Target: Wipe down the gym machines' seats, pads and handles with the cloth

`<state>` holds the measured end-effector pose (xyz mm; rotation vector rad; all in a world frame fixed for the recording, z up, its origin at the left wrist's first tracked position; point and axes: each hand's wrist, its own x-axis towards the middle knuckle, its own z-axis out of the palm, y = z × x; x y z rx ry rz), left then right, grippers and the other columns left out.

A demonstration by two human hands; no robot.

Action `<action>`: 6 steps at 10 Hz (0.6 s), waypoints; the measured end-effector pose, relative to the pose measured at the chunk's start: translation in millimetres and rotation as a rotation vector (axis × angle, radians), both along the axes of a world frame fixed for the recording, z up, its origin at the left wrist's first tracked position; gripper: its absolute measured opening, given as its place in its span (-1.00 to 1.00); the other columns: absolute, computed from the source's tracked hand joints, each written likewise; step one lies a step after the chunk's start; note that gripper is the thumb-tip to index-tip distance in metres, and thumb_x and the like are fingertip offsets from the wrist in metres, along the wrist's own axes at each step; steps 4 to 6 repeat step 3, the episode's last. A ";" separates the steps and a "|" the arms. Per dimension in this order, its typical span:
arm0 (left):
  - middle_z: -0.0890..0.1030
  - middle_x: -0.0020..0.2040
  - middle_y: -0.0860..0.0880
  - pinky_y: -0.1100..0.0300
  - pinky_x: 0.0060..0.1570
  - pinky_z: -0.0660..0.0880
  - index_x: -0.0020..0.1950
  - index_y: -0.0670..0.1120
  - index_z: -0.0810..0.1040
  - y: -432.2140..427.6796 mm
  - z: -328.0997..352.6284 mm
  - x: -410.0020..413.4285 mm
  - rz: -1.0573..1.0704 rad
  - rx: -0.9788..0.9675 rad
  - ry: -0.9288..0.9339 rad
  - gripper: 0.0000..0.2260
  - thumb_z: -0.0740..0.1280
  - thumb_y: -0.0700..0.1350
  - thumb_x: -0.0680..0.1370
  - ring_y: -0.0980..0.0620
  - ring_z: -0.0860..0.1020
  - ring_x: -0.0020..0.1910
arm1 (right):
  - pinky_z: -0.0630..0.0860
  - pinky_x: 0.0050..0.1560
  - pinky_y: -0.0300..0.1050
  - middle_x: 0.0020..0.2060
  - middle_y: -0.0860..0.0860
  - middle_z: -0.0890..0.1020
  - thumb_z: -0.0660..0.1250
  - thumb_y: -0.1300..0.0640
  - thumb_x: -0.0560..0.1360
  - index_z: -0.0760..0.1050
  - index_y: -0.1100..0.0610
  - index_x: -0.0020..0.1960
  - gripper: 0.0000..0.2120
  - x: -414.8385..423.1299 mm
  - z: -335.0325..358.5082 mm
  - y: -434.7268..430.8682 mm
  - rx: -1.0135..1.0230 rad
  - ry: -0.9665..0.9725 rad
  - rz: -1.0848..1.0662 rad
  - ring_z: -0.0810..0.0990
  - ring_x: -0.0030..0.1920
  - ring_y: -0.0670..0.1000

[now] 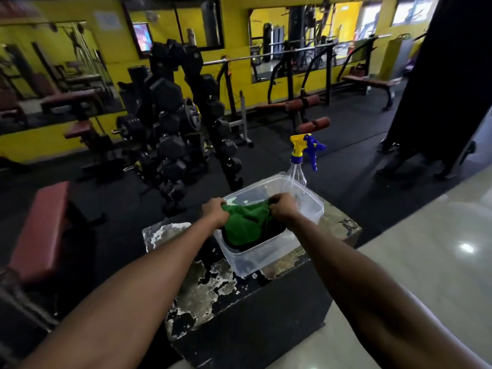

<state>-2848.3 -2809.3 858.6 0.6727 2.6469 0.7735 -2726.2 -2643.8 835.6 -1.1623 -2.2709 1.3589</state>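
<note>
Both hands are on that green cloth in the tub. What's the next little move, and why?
Probably lift the cloth clear of the tub. The left hand and right hand each grip its upper edge, yet most of it hangs inside the tub, so it cannot wipe anything there. A bench pad waits at left.

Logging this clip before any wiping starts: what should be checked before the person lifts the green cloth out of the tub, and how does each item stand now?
1. Both hands on the cloth: ok. The left hand and right hand each grip its upper edge.
2. Cloth clear of the tub: not ok. Its lower part hangs inside.
3. Cloth wet enough: cannot tell.
4. Spray bottle upright and near: ok, just behind the tub.
5. Tub steady on the box: ok, it sits flat on top.
6. Pad to wipe nearby: ok, a red bench stands to the left.
</note>
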 end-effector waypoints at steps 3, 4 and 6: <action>0.63 -0.03 -0.06 0.19 -0.19 0.44 0.07 -0.13 0.60 28.1 -2.4 17.0 -0.030 -0.127 -0.019 -0.64 0.43 0.12 0.45 -0.07 0.60 -0.06 | 0.61 0.21 0.10 0.11 0.21 0.67 0.33 0.32 0.50 0.64 0.29 0.19 -0.72 -4.8 -6.1 7.8 0.104 -0.173 0.185 0.65 0.11 0.18; 0.63 -0.03 -0.06 0.19 -0.19 0.44 0.07 -0.13 0.60 28.1 -2.4 17.0 -0.030 -0.127 -0.019 -0.64 0.43 0.12 0.45 -0.07 0.60 -0.06 | 0.61 0.21 0.10 0.11 0.21 0.67 0.33 0.32 0.50 0.64 0.29 0.19 -0.72 -4.8 -6.1 7.8 0.104 -0.173 0.185 0.65 0.11 0.18; 0.63 -0.03 -0.06 0.19 -0.19 0.44 0.07 -0.13 0.60 28.1 -2.4 17.0 -0.030 -0.127 -0.019 -0.64 0.43 0.12 0.45 -0.07 0.60 -0.06 | 0.61 0.21 0.10 0.11 0.21 0.67 0.33 0.32 0.50 0.64 0.29 0.19 -0.72 -4.8 -6.1 7.8 0.104 -0.173 0.185 0.65 0.11 0.18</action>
